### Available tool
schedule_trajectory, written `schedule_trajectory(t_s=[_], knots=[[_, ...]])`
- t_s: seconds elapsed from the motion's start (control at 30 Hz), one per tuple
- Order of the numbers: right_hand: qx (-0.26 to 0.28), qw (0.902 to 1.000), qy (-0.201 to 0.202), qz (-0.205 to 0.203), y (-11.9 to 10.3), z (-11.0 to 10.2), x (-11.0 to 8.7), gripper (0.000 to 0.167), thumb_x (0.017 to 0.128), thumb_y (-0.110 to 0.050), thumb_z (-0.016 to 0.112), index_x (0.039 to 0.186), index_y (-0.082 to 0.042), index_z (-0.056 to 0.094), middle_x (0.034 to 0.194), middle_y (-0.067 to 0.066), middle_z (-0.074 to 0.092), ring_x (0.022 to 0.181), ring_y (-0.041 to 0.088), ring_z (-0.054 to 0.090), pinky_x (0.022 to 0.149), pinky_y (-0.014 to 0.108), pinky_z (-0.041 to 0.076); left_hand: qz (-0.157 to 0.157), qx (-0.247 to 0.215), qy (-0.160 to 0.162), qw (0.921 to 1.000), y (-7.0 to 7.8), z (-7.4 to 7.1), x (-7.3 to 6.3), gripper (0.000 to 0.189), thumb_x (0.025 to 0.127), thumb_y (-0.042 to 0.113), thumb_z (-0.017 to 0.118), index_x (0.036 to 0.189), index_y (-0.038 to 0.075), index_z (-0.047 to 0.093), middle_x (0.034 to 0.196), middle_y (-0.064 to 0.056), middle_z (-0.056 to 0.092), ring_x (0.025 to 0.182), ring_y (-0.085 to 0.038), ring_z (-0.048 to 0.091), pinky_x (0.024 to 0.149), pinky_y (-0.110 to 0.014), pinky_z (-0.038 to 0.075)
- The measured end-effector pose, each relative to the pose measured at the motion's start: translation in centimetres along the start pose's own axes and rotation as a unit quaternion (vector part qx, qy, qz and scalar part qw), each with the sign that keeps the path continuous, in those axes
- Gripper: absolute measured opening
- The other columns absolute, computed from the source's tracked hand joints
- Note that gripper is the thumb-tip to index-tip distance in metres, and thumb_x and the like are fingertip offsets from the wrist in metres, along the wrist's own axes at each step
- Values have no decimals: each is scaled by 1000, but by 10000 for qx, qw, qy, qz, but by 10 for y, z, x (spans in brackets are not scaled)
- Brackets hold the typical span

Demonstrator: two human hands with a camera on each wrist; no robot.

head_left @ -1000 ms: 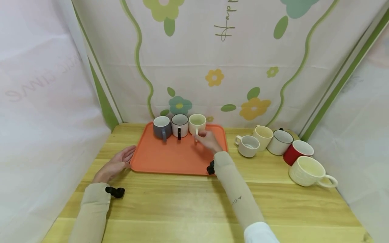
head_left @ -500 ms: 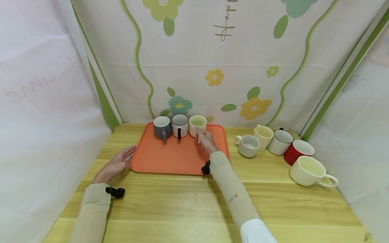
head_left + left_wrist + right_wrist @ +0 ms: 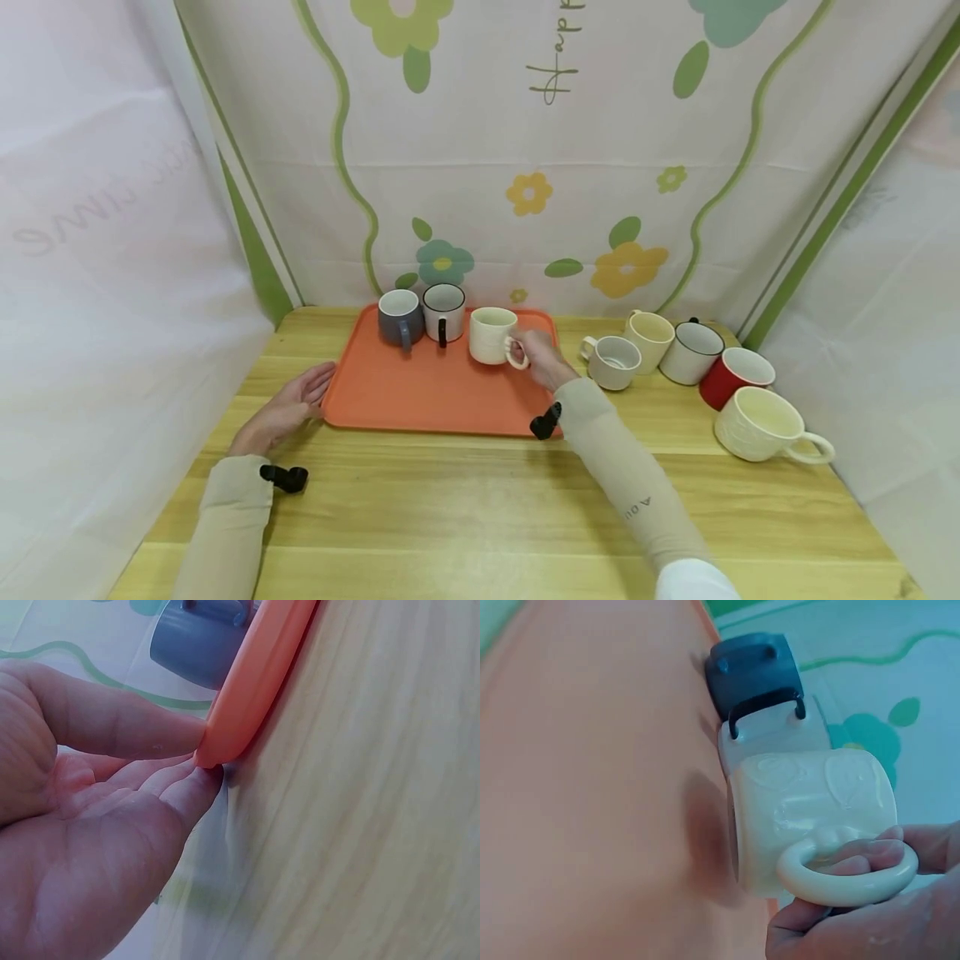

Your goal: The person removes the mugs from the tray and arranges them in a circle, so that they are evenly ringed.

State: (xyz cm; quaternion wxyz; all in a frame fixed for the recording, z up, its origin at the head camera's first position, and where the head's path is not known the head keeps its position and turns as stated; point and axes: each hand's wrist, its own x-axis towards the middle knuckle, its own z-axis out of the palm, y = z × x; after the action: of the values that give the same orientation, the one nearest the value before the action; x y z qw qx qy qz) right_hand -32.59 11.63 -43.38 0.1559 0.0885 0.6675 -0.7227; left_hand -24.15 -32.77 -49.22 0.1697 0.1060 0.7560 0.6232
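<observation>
Two beige sleeves (image 3: 225, 525) reached in over the pale wooden table (image 3: 420, 517), the left one stopping short of the rectangular orange tray (image 3: 420, 400), the right one slanting forward and leftward across its near right corner. On the wood to the right, nearest first, stood a wide cream mug (image 3: 738, 433), a red mug (image 3: 718, 380), a white enamel-look mug (image 3: 678, 367), a small greyish-white cup (image 3: 606, 372) and a pale yellow mug (image 3: 641, 346). The left hand (image 3: 277, 410) lay low, fingers straight and close together, thumb apart, tips touching the tray's left edge, probably to keep it from sliding. Farther in, the right hand (image 3: 542, 358) gripped the looped handle of a glossy cream embossed mug (image 3: 487, 343), fingers curled through the loop, likely to steer it upright without touching the rim. That mug was over the tray's far right part; whether its base touched, I cannot tell. Just beyond were a black-rimmed white mug (image 3: 453, 325) and a rounded blue-grey mug (image 3: 392, 328), handles facing the person, perhaps for easy gripping, before a floral curtain (image 3: 465, 183)
</observation>
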Motion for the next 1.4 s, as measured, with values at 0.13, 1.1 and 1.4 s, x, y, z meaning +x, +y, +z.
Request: schedule_trajectory(t_s=[0.13, 1.1, 1.4], knots=[[37, 9999, -120, -15, -3, -17, -22, 26, 110, -18, 52, 87, -5, 53, 66, -1, 42, 57, 10, 34, 52, 23, 27, 6, -33, -22, 10000, 0, 0, 0, 102, 82, -24, 48, 168, -3, -4, 176, -26, -4, 162, -48, -3, 103, -4, 43], [54, 9856, -358, -1653, 33, -201, -223, 39, 114, -10, 36, 79, -11, 54, 74, -2, 40, 72, 22, 29, 70, 33, 22, 38, -45, -61, 10000, 0, 0, -2, 101, 85, -24, 48, 168, -2, -5, 176, -27, -5, 161, -49, -4, 101, -5, 46], [581, 9744, -385, -2137, 69, -241, -242, 41, 114, -4, 28, 84, -7, 56, 79, 5, 32, 75, 26, 21, 72, 34, 16, -10, 64, 42, 10000, 2, 1, -2, 102, 84, -23, 50, 169, -1, -2, 177, -25, -2, 162, -48, 0, 102, -4, 44]])
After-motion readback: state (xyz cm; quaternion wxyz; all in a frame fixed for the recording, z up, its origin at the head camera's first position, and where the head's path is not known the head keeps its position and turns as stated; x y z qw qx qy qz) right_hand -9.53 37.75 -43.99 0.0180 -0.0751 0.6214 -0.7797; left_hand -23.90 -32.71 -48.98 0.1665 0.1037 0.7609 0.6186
